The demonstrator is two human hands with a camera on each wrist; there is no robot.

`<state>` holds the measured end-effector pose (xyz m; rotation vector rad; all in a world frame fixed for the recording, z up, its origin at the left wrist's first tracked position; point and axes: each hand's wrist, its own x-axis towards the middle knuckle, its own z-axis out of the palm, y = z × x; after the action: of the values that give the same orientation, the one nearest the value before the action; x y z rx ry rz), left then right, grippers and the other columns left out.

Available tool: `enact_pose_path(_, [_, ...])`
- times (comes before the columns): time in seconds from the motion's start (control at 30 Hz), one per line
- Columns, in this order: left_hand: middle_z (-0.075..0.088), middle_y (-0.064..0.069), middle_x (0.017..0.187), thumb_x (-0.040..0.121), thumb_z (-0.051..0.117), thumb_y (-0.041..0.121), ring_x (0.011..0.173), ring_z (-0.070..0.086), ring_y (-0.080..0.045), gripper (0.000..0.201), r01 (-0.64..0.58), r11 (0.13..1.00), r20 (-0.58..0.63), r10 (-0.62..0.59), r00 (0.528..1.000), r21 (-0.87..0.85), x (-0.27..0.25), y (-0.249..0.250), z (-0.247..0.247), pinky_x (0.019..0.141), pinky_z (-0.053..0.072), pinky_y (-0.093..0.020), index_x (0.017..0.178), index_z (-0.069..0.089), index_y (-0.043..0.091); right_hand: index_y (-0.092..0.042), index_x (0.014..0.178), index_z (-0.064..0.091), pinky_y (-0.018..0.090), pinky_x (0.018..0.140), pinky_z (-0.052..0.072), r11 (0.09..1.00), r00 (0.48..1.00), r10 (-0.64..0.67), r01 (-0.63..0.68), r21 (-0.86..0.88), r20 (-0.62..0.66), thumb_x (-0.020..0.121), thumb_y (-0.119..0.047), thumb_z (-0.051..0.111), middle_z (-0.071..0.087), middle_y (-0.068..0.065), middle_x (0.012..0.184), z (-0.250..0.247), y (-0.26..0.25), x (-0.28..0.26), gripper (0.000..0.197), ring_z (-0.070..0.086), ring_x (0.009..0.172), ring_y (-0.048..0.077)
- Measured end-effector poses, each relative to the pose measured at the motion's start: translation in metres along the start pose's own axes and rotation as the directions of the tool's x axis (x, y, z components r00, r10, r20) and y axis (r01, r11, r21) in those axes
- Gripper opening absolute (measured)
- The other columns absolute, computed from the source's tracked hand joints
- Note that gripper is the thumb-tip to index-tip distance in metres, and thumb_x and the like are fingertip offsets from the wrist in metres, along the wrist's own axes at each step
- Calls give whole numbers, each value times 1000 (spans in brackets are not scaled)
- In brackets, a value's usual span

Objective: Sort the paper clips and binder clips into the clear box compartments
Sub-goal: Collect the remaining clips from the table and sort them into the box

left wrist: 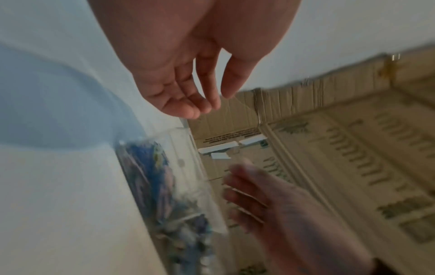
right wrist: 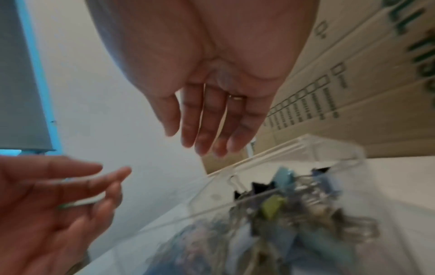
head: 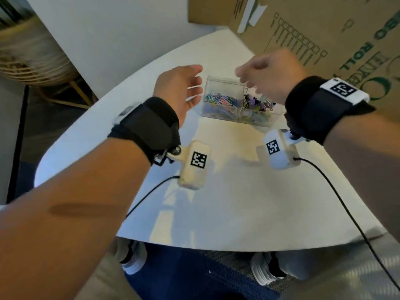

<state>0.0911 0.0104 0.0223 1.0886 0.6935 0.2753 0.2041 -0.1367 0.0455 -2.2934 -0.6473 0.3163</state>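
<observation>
A clear box (head: 216,82) stands on the white table (head: 227,202), split by a divider. Its left compartment holds coloured paper clips (head: 218,102); the right one holds binder clips (head: 258,102). My left hand (head: 186,87) hovers just left of the box, palm turned toward it, fingers straight and empty. My right hand (head: 259,72) hovers over the box's right end, fingers relaxed, holding nothing. The left wrist view shows the left hand (left wrist: 188,89) above the blurred box (left wrist: 179,163). In the right wrist view the right hand (right wrist: 207,126) hangs above the binder clips (right wrist: 282,201).
Large cardboard cartons (head: 324,29) stand close behind and right of the box. A wicker chair (head: 32,55) sits beyond the table's left edge. Cables (head: 337,195) trail from the wrist cameras across the table's near side.
</observation>
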Motion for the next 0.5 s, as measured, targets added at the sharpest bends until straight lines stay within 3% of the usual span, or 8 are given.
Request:
enact_pose_path(0.1, [59,-1,85,93,54,20,75,54,-16,14,26,972,-17,-23,1000,235,19,4,5,61,45,-21,102,61,12,-19,70,67,28,75,50,997,982,73,-70,23,-176,92,-30,57,64,-6,74,-20,19,8,27,56,68,12])
enact_pose_path(0.2, [57,-5,89,95,51,24,78,50,-20,16,115,923,-43,-107,993,368,35,0,11,66,44,-25,93,58,10,-17,72,59,27,72,44,980,959,165,-185,-68,-229,93,-27,53,58,2,73,-29,37,12,24,52,67,17])
enact_pose_path(0.27, [60,-6,92,95,50,32,81,54,-21,24,158,895,-54,-150,987,418,44,-3,12,73,47,-28,93,58,9,-12,79,59,30,71,46,954,944,276,-292,-69,-179,94,-30,51,58,8,78,-30,48,14,25,56,70,23])
enact_pose_path(0.37, [65,-5,95,95,49,38,83,60,-19,30,168,875,-55,-161,985,454,54,-3,12,81,49,-31,93,60,10,-9,101,61,27,57,44,865,867,498,-497,71,-5,97,-42,46,62,4,86,-26,55,13,36,56,65,17])
enact_pose_path(0.43, [66,-3,94,95,50,37,84,61,-18,28,142,862,-51,-135,990,487,57,-2,14,85,48,-32,89,61,12,-10,99,65,25,55,39,833,842,535,-540,126,69,97,-44,47,65,2,86,-25,59,13,39,55,67,17])
enact_pose_path(0.5, [68,-1,92,94,52,36,83,61,-16,25,108,856,-37,-103,994,506,59,0,15,83,48,-31,86,62,14,-13,95,70,26,57,40,846,857,510,-514,142,69,96,-41,50,69,2,93,-24,62,15,35,56,76,19])
